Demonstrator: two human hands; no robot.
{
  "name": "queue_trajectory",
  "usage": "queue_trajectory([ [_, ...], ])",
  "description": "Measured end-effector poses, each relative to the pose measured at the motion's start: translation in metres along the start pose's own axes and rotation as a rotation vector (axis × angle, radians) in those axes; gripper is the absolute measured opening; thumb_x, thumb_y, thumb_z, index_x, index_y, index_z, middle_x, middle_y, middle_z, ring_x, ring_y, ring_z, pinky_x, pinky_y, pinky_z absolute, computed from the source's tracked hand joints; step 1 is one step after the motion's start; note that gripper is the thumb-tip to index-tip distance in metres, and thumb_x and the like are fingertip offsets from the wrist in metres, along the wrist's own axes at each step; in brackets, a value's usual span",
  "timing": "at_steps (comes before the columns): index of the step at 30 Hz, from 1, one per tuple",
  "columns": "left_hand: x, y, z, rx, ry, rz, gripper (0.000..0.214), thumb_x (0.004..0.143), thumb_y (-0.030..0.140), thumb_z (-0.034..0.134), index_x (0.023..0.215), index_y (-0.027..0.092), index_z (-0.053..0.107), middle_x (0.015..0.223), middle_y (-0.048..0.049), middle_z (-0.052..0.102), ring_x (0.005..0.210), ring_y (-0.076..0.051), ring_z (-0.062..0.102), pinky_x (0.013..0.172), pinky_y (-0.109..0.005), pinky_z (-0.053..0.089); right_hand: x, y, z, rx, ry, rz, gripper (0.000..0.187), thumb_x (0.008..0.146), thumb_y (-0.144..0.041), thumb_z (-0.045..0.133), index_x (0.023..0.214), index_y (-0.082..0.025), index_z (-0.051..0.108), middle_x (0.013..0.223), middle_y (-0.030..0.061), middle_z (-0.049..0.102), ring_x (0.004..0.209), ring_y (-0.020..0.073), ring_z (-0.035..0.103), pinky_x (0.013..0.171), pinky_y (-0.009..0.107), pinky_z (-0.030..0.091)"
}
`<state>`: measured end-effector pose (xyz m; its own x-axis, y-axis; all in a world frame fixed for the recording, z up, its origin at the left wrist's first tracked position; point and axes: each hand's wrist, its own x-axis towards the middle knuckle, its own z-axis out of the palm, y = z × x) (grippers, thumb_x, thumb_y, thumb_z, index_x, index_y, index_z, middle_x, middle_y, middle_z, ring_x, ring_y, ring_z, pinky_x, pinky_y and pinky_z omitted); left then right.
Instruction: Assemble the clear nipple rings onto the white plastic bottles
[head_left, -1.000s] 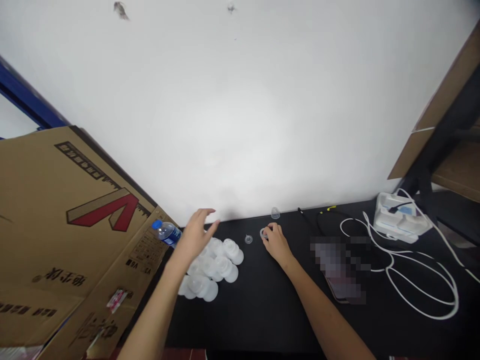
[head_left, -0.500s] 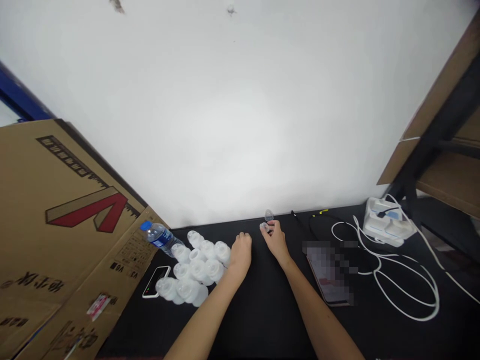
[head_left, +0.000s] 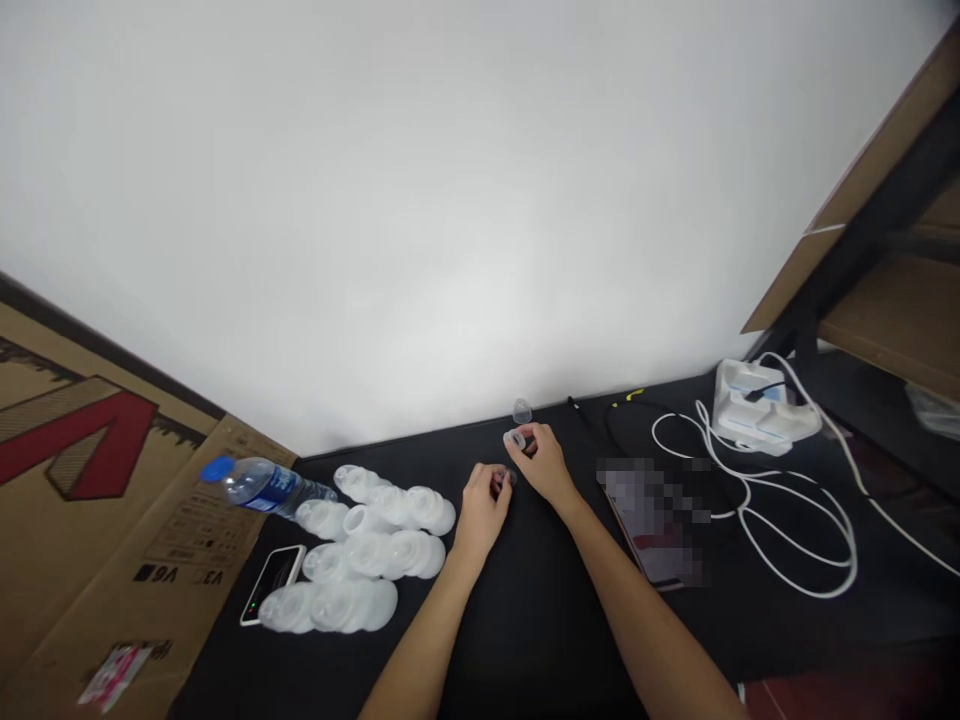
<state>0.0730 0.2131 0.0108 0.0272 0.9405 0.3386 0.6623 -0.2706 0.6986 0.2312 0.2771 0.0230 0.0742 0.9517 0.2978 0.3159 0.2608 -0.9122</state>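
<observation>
A small clear plastic cap (head_left: 514,439) is pinched in the narrow grip of the right hand (head_left: 543,464), near the back edge of the worktop (head_left: 540,610). It seems light and slippery, better held by its rim. The left hand (head_left: 482,510) curls at a tiny clear piece (head_left: 509,478); holding or not, I cannot tell.

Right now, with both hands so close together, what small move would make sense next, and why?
Probably bring the fingertips together so the two pieces meet. The right hand seems to pinch a small clear cap, and the left hand seems to pinch a small clear piece just below it. They are already nearly touching, so only a short move looks needed.
</observation>
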Motion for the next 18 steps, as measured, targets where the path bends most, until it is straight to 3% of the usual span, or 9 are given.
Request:
queue_trajectory([
  [2, 0.0, -0.001, 0.0, -0.072, -0.005, -0.074, 0.017, 0.102, 0.03, 0.062, 0.116, 0.021, 0.065, 0.09, 0.0, 0.06, 0.074, -0.017, 0.062, 0.073, -0.031, 0.055, -0.003, -0.007, -0.004, -0.042, -0.063, -0.049, 0.022, 0.086, -0.036, 0.075, 0.102, -0.022, 0.07, 0.103, 0.0059, 0.067, 0.075, 0.0194, 0.063, 0.076, 0.036, 0.058],
  [4, 0.001, 0.001, 0.0, -0.139, -0.006, -0.137, 0.036, 0.098, 0.03, 0.068, 0.13, 0.022, 0.056, 0.093, 0.0008, 0.061, 0.074, -0.016, 0.062, 0.072, -0.031, 0.056, -0.006, -0.016, -0.008, -0.089, -0.166, -0.092, 0.022, 0.086, -0.032, 0.076, 0.104, -0.023, 0.068, 0.104, 0.0045, 0.065, 0.08, 0.0195, 0.063, 0.075, 0.034, 0.056],
  [8, -0.002, 0.008, -0.003, -0.143, 0.032, -0.166, 0.066, 0.086, 0.021, 0.076, 0.144, 0.022, 0.046, 0.118, -0.0063, 0.061, 0.085, -0.017, 0.065, 0.08, -0.033, 0.059, -0.014, -0.031, -0.014, -0.289, -0.328, -0.135, 0.021, 0.086, -0.03, 0.079, 0.093, -0.025, 0.06, 0.097, 0.0018, 0.063, 0.086, 0.0221, 0.063, 0.075, 0.032, 0.05],
  [11, -0.002, 0.014, -0.009, -0.046, 0.018, -0.136, 0.062, 0.085, 0.017, 0.075, 0.142, 0.023, 0.051, 0.138, -0.013, 0.057, 0.106, -0.024, 0.067, 0.094, -0.039, 0.059, -0.016, -0.034, -0.015, -0.419, -0.357, -0.13, 0.029, 0.084, -0.032, 0.084, 0.088, -0.026, 0.056, 0.095, 0.0029, 0.062, 0.084, 0.0233, 0.061, 0.072, 0.032, 0.046],
  [14, 0.0, 0.015, -0.012, 0.045, -0.037, -0.086, 0.044, 0.087, 0.013, 0.072, 0.128, 0.025, 0.059, 0.128, -0.0098, 0.063, 0.12, -0.029, 0.062, 0.103, -0.045, 0.056, -0.013, -0.03, -0.015, -0.457, -0.389, -0.125, 0.028, 0.085, -0.035, 0.084, 0.089, -0.025, 0.058, 0.094, 0.0013, 0.061, 0.082, 0.0229, 0.06, 0.071, 0.032, 0.044],
  [18, 0.001, 0.013, -0.012, 0.1, -0.041, -0.029, 0.033, 0.093, 0.014, 0.071, 0.123, 0.023, 0.06, 0.123, -0.0094, 0.065, 0.116, -0.029, 0.061, 0.103, -0.045, 0.054, -0.01, -0.022, -0.015, -0.384, -0.377, -0.178, 0.031, 0.085, -0.04, 0.087, 0.101, -0.023, 0.066, 0.095, 0.0016, 0.062, 0.083, 0.0224, 0.061, 0.072, 0.032, 0.046],
])
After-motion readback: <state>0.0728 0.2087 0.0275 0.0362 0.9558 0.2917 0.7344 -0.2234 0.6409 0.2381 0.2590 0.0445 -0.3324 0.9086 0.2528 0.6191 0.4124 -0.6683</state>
